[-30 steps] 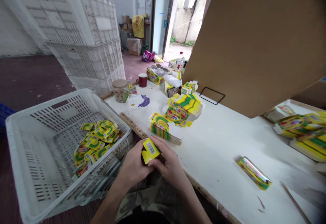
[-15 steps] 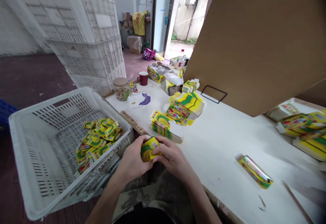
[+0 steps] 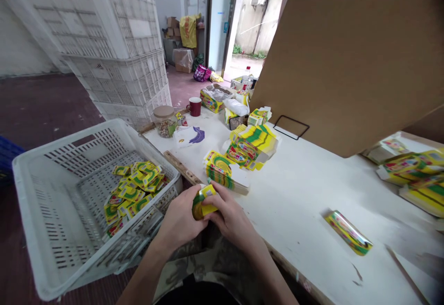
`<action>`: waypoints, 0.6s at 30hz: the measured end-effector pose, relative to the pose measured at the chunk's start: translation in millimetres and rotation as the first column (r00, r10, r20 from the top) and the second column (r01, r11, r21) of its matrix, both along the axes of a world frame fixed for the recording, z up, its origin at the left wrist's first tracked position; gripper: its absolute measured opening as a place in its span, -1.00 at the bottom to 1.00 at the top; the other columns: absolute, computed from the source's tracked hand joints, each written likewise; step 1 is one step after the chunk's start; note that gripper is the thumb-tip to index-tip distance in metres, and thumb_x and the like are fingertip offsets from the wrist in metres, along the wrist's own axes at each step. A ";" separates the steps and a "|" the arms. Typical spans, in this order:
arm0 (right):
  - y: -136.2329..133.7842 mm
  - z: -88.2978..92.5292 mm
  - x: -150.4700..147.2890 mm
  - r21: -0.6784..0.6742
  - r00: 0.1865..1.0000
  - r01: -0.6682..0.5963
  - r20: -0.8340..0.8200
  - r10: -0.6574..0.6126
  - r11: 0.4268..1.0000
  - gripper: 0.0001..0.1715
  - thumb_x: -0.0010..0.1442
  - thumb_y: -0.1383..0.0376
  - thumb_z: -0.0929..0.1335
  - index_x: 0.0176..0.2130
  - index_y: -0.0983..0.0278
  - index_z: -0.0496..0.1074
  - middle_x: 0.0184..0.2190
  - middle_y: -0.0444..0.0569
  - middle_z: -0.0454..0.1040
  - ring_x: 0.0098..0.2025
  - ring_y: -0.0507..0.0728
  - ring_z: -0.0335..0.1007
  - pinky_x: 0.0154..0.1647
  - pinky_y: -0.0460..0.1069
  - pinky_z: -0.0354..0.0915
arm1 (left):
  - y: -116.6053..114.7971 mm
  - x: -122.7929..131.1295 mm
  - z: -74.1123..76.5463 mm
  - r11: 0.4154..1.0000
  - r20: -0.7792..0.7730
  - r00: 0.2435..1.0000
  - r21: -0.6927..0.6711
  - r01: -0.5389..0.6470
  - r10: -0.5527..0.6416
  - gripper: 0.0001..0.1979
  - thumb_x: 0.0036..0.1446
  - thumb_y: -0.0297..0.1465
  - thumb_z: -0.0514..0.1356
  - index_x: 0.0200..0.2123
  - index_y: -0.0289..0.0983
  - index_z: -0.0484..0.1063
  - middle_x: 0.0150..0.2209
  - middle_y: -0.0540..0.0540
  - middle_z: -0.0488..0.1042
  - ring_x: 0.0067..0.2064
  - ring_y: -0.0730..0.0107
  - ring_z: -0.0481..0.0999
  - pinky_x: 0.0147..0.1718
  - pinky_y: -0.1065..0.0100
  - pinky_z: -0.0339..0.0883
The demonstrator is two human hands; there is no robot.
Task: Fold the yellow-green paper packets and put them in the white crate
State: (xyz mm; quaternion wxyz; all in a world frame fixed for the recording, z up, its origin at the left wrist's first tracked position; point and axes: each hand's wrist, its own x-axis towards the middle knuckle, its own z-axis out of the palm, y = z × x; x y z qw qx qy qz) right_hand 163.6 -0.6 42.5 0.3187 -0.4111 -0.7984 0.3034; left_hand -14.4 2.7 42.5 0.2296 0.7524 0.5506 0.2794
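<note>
Both hands meet at the counter [image 3: 305,189] edge, forearms angled inward. The left hand [image 3: 180,219] cups a small yellow box [image 3: 204,202] from below, its grip closed around it. The right hand [image 3: 231,214] pinches the box's top with curled fingers, beside the white crate [image 3: 45,221].

small yellow carton [image 3: 204,202] turned in both hands, barcode face gone, green side up, lifted slightly

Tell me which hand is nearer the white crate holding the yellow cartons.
Left. The left hand sits just beside the near corner of the white crate; the right hand is farther off, on the other side of the small yellow carton both hands grip.
</note>
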 end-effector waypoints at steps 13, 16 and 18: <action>-6.3 -12.5 -8.5 -0.205 0.959 0.053 -0.261 -0.107 0.977 -0.23 0.29 0.15 0.26 0.36 0.24 -0.09 0.33 0.10 0.10 0.33 0.21 0.08 0.31 0.16 0.10 | -5.0 7.2 -1.9 0.998 0.035 0.997 0.005 -0.065 0.065 -0.38 -0.07 -0.28 0.21 0.07 -0.43 0.27 -0.02 -0.35 0.49 0.01 0.00 0.50 0.02 0.05 0.40; -6.2 -8.8 -11.7 -0.222 0.939 0.126 -0.289 -0.189 0.967 -0.32 0.32 0.15 0.23 0.33 0.26 0.02 0.30 0.10 0.17 0.30 0.21 0.15 0.31 0.17 0.10 | -5.9 9.3 -4.9 0.997 0.058 0.995 0.016 -0.079 0.078 -0.39 -0.04 -0.25 0.21 0.08 -0.42 0.27 -0.01 -0.35 0.48 0.03 0.01 0.49 0.03 0.06 0.39; -6.2 -6.8 -13.1 -0.217 0.933 0.172 -0.278 -0.230 0.961 -0.35 0.33 0.16 0.21 0.32 0.26 0.05 0.30 0.09 0.18 0.30 0.20 0.14 0.32 0.18 0.08 | -6.0 10.0 -7.3 0.993 0.075 0.991 0.040 -0.112 0.109 -0.39 -0.02 -0.22 0.20 0.07 -0.42 0.27 -0.02 -0.35 0.49 0.03 0.01 0.49 0.03 0.07 0.39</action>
